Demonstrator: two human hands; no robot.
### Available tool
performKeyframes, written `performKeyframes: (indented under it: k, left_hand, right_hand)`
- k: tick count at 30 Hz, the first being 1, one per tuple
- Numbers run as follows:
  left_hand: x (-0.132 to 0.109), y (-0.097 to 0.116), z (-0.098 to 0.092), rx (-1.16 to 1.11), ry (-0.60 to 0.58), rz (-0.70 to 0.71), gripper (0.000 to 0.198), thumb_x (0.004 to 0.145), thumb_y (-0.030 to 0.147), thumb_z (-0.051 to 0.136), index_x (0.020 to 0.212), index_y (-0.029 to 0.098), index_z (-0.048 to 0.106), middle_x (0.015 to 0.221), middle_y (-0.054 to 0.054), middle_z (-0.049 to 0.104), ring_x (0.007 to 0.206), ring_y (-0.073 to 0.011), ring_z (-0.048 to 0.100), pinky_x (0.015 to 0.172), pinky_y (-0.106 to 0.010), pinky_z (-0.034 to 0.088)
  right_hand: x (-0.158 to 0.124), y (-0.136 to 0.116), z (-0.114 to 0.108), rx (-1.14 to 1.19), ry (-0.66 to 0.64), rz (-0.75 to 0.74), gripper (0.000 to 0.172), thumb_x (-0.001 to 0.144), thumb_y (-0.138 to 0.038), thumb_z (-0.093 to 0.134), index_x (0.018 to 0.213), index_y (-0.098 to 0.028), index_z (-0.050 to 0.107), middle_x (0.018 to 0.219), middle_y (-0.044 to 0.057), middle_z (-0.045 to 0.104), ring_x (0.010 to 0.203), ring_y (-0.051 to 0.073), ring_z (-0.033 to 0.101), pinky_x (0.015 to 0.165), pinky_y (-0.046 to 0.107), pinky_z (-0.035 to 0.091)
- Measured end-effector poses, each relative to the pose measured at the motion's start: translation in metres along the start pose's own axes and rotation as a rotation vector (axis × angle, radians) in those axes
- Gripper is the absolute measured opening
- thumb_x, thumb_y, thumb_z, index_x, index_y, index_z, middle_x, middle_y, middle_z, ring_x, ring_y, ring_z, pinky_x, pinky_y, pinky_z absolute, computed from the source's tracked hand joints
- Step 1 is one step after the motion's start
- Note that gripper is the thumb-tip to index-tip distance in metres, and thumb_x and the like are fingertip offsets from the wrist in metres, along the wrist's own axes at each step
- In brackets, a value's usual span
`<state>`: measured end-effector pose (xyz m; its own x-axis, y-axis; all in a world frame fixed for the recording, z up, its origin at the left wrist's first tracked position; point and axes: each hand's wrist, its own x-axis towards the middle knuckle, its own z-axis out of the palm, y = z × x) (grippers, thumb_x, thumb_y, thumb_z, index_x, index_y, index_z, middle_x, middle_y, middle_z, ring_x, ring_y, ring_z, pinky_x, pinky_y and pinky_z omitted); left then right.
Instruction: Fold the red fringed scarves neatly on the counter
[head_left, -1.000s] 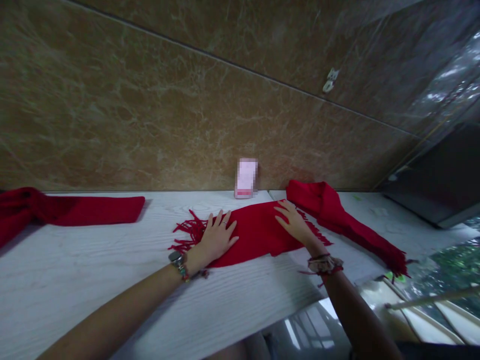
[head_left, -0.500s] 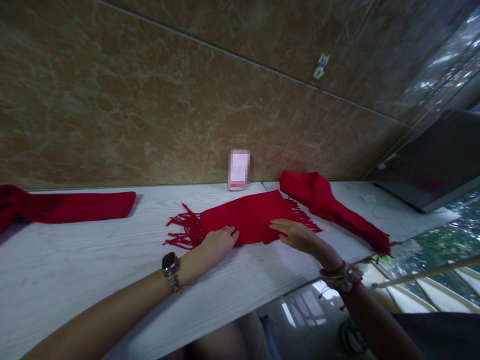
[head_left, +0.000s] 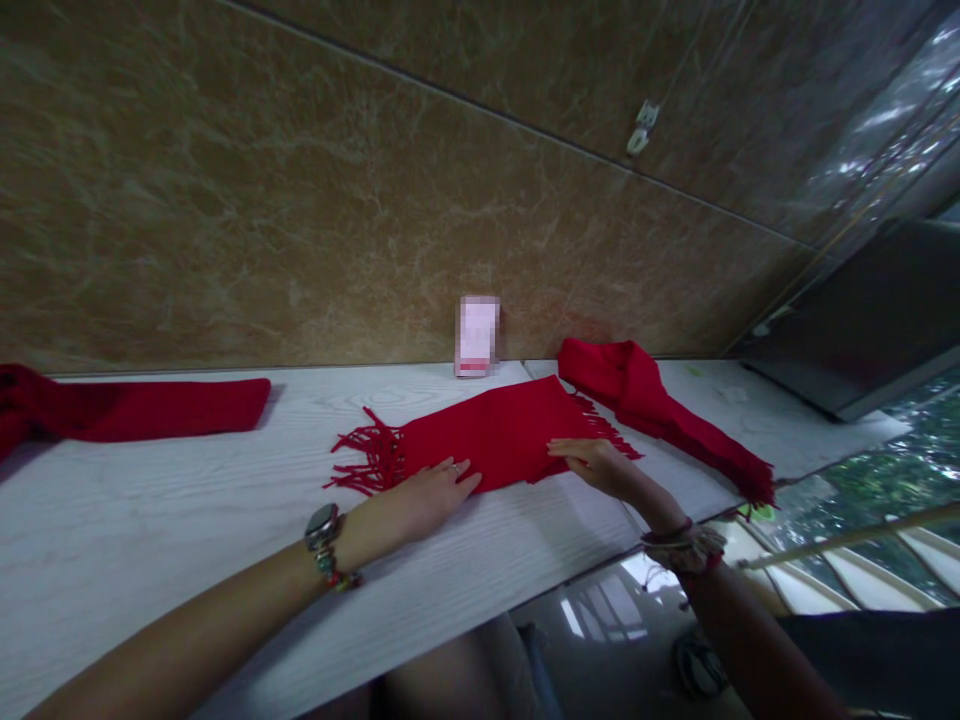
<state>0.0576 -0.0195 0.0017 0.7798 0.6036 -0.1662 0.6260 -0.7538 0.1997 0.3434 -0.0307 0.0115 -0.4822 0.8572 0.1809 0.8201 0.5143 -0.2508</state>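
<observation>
A red scarf (head_left: 487,425) with fringed ends lies folded flat on the white wood-grain table, its fringe showing at left and right. My left hand (head_left: 435,492) rests on the scarf's near edge, fingers stretched out, with a ring on one finger. Over the near right part of the scarf, my right hand (head_left: 596,466) lies with its fingers extended, close to the right fringe. Neither hand grips the cloth. Just behind the right fringe, a second red scarf (head_left: 652,400) lies loosely folded.
Another length of red knitted cloth (head_left: 165,408) lies at the left of the table (head_left: 150,530). A pale pink box-like object (head_left: 478,335), blurred, stands against the marbled wall (head_left: 337,200). A dark panel (head_left: 855,320) stands at the far right. The table's front edge runs below my hands.
My left hand has flattened, its fingers straighter along the near edge, and its wrist has shifted slightly left. My right hand has slid a little to the right. The scarf stays in place.
</observation>
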Motion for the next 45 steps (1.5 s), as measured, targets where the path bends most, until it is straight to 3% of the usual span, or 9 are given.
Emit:
performKeyframes:
  k: [5, 10, 14, 19, 23, 28, 32, 39, 45]
  left_hand:
    - [-0.003, 0.001, -0.005, 0.005, -0.152, -0.008, 0.048, 0.085, 0.010, 0.035, 0.131, 0.024, 0.037, 0.142, -0.011, 0.026, 0.128, -0.0298, 0.026, 0.095, -0.047, 0.032]
    - [0.000, -0.027, -0.020, -0.018, -0.012, -0.074, 0.045, 0.086, 0.036, 0.040, 0.130, 0.024, 0.039, 0.138, -0.011, 0.034, 0.125, -0.0280, 0.032, 0.096, -0.044, 0.031]
    - [0.003, -0.057, -0.030, 0.060, 0.021, -0.169, 0.047, 0.084, 0.029, 0.042, 0.130, 0.017, 0.039, 0.137, -0.014, 0.035, 0.123, -0.0231, 0.036, 0.098, -0.034, 0.030]
    - [-0.001, -0.075, -0.032, -0.011, -0.116, -0.188, 0.056, 0.074, 0.018, 0.050, 0.129, 0.017, 0.039, 0.138, -0.012, 0.034, 0.121, -0.0211, 0.040, 0.095, -0.028, 0.034]
    - [-0.001, -0.087, -0.030, -0.075, 0.001, -0.204, 0.046, 0.074, 0.026, 0.052, 0.119, 0.018, 0.048, 0.123, -0.011, 0.051, 0.105, -0.0212, 0.052, 0.087, -0.029, 0.039]
    - [0.010, -0.103, -0.028, -0.316, 0.165, -0.377, 0.027, 0.075, 0.030, 0.049, 0.096, 0.015, 0.057, 0.092, -0.008, 0.065, 0.084, -0.0200, 0.058, 0.073, -0.028, 0.042]
    - [0.015, -0.106, -0.027, -0.398, 0.174, -0.382, 0.012, 0.064, 0.020, 0.053, 0.074, 0.015, 0.057, 0.074, -0.003, 0.063, 0.070, -0.0166, 0.057, 0.063, -0.024, 0.042]
    - [0.013, -0.106, -0.031, -0.779, 0.235, -0.343, 0.023, 0.068, 0.027, 0.051, 0.086, 0.014, 0.052, 0.073, -0.001, 0.063, 0.064, -0.0137, 0.056, 0.058, -0.024, 0.043]
    - [0.017, -0.103, -0.027, -0.658, 0.287, -0.387, 0.015, 0.055, 0.014, 0.059, 0.070, 0.015, 0.058, 0.067, 0.001, 0.060, 0.069, -0.0166, 0.056, 0.066, -0.026, 0.041]
  right_hand:
    - [0.003, -0.001, -0.005, 0.011, -0.031, 0.004, 0.042, 0.064, -0.003, 0.039, 0.089, -0.019, 0.069, 0.103, 0.005, 0.066, 0.101, 0.018, 0.059, 0.090, 0.035, 0.046]
    - [0.027, -0.008, -0.013, 0.030, 0.049, 0.036, 0.034, 0.076, -0.013, 0.039, 0.093, -0.022, 0.067, 0.103, 0.002, 0.066, 0.101, 0.018, 0.058, 0.092, 0.037, 0.044]
    - [0.066, -0.018, -0.003, -0.068, 0.113, 0.136, 0.034, 0.085, -0.024, 0.037, 0.111, -0.019, 0.058, 0.116, 0.006, 0.059, 0.110, 0.018, 0.051, 0.097, 0.037, 0.039]
    - [0.103, -0.028, 0.028, -0.199, -0.050, 0.265, 0.048, 0.086, -0.041, 0.039, 0.130, -0.021, 0.040, 0.137, 0.010, 0.038, 0.126, 0.027, 0.031, 0.099, 0.054, 0.029]
    - [0.106, -0.028, 0.044, -0.298, -0.091, 0.302, 0.046, 0.088, -0.038, 0.035, 0.131, -0.024, 0.037, 0.142, 0.009, 0.029, 0.129, 0.031, 0.023, 0.098, 0.060, 0.024]
    - [0.106, -0.029, 0.042, -0.301, -0.105, 0.319, 0.044, 0.088, -0.036, 0.035, 0.131, -0.026, 0.038, 0.141, 0.008, 0.030, 0.129, 0.031, 0.024, 0.096, 0.060, 0.025]
    - [0.120, -0.047, 0.041, -0.283, -0.029, 0.257, 0.044, 0.087, -0.037, 0.038, 0.128, -0.022, 0.042, 0.140, 0.011, 0.031, 0.130, 0.031, 0.021, 0.098, 0.058, 0.025]
    - [0.135, -0.075, 0.068, -0.145, -0.009, 0.093, 0.044, 0.088, -0.030, 0.036, 0.129, -0.015, 0.040, 0.136, 0.012, 0.038, 0.129, 0.024, 0.027, 0.102, 0.046, 0.027]
    - [0.130, -0.073, 0.081, -0.146, 0.078, 0.126, 0.043, 0.087, -0.024, 0.034, 0.128, -0.014, 0.040, 0.132, 0.012, 0.045, 0.126, 0.023, 0.032, 0.103, 0.046, 0.025]
